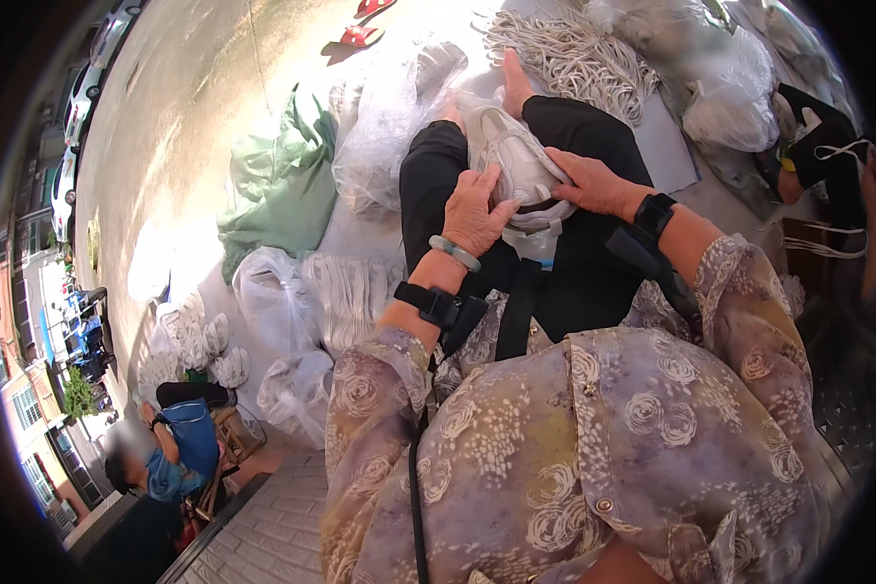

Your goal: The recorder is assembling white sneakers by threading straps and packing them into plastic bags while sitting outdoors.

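A pale beige-white sneaker (506, 141) rests on my lap between my black-trousered thighs, its opening toward me. My left hand (475, 209) holds its left side, fingers curled on the upper and thumb near the opening. On the opposite side my right hand (594, 183) grips the collar, with its thumb along the edge and the other fingers partly hidden. Just below the heel, a small clear plastic piece with a blue spot (545, 261) lies on my lap; what it is I cannot tell.
White laces (579, 63) lie heaped ahead of my feet. To the left are clear plastic bags (384, 146), a green sack (280, 180) and a row of white shoe pieces (355, 297). One person in blue (193, 438) sits at the lower left; another person's dark-clothed leg (822, 146) shows at right.
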The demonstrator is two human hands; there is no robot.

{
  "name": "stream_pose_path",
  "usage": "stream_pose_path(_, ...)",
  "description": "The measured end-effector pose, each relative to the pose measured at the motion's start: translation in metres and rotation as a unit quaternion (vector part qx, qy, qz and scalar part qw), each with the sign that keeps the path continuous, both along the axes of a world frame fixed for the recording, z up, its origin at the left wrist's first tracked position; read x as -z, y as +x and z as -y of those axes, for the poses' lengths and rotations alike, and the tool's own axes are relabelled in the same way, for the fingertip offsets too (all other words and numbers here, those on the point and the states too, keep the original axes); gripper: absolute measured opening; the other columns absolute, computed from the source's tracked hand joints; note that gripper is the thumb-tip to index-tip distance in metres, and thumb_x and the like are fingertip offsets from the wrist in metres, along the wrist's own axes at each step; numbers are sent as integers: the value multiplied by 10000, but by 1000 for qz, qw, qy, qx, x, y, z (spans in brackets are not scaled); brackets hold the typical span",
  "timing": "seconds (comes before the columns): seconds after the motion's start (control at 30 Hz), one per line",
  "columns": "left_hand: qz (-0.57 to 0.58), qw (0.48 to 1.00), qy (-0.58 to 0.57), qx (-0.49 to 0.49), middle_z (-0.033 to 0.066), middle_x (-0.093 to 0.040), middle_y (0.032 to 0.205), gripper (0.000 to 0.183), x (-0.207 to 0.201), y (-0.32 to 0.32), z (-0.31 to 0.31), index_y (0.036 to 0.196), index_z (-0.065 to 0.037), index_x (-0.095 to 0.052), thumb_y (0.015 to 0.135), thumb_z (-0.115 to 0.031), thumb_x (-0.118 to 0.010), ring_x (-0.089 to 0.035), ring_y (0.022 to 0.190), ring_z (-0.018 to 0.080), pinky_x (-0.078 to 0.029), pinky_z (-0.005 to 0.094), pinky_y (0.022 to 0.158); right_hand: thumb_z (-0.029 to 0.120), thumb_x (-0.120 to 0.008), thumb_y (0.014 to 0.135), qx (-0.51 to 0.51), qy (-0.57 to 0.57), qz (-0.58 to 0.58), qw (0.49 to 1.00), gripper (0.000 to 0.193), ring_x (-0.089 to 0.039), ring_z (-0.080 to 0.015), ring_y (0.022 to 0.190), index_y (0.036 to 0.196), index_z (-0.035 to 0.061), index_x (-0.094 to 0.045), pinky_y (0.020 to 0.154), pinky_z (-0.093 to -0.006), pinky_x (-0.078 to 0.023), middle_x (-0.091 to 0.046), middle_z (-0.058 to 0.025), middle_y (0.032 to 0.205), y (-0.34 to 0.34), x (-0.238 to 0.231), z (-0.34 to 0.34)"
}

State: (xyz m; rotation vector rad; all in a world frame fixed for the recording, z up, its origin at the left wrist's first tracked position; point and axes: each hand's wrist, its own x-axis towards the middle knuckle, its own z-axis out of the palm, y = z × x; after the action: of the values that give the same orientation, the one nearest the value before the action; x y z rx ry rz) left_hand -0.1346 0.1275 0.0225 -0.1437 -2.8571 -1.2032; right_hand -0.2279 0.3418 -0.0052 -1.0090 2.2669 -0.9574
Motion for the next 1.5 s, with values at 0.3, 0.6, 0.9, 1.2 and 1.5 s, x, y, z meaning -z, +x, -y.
stream_pose_path(0.3, -3, 999, -37, 13, 151, -513, 932, 518, -12, 2, -2, 1139, -30, -501, 690, -214, -683, -543, 829, 304, -460, 328, 723, 106, -575, 761, -5, 56, -34, 998, 652, -398, -367, 1165, 1296, -59, -241, 975, -372, -339, -390, -247, 1258, 12, -11, 0)
stream_pose_path(0.6, 106, 929, 232, -267, 22, -583, 711, 172, 19, -3, 94, 919, -2, -591, 786, -108, -615, -529, 566, 50, -443, 194, 546, 116, -592, 756, -21, 53, -50, 997, 674, -386, -374, 1163, 1293, -79, -234, 988, -380, -315, -366, -250, 1268, 21, -20, -7)
stream_pose_path(0.9, 199, 955, -94, -197, 166, -590, 992, 357, 121, -34, 171, 1014, -42, -562, 742, -267, -616, -545, 954, 320, -432, 382, 817, 103, -593, 748, -22, 87, -14, 996, 722, -348, -364, 1201, 1323, -71, -193, 1017, -383, -272, -323, -246, 1309, 17, -26, -7)
stream_pose_path(1.2, 251, 939, -107, -209, 181, -514, 1155, 548, 167, -62, 158, 1183, -36, -445, 735, -296, -625, -479, 1079, 330, -405, 378, 882, 106, -609, 719, -11, 80, 18, 997, 757, -324, -371, 1223, 1331, -59, -195, 1029, -395, -256, -287, -240, 1345, 20, -28, -2)
stream_pose_path(1.5, 251, 909, 67, -327, 29, -584, 698, 212, 160, -67, 178, 828, 20, -608, 724, -161, -643, -515, 674, 71, -412, 222, 613, 60, -605, 686, -8, 113, 18, 993, 755, -338, -378, 1216, 1314, -83, -212, 1025, -397, -262, -306, -253, 1331, 19, -30, 2)
